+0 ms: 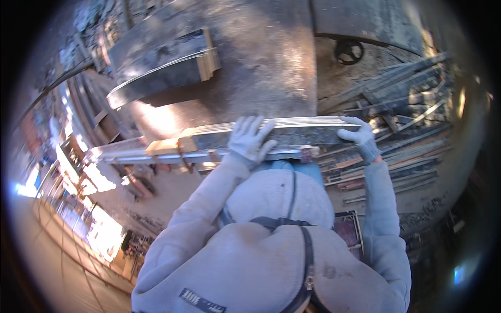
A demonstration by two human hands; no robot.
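The stack of dark strips (305, 136) lies under the spread fingers of the left hand (249, 138); the right hand (361, 138) appears to pinch its end. Step in hand: apparently steadying the stack. Next move calls for even two-handed support.

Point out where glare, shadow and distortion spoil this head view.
Head view: glare washes out the worktop beside the shadow under the upper-left board stack; head view: the bright patches at lower left are blown out; head view: the fisheye bows edges toward a black rim, and the far right is dim and soft; head view: left hand and right hand remain readable.
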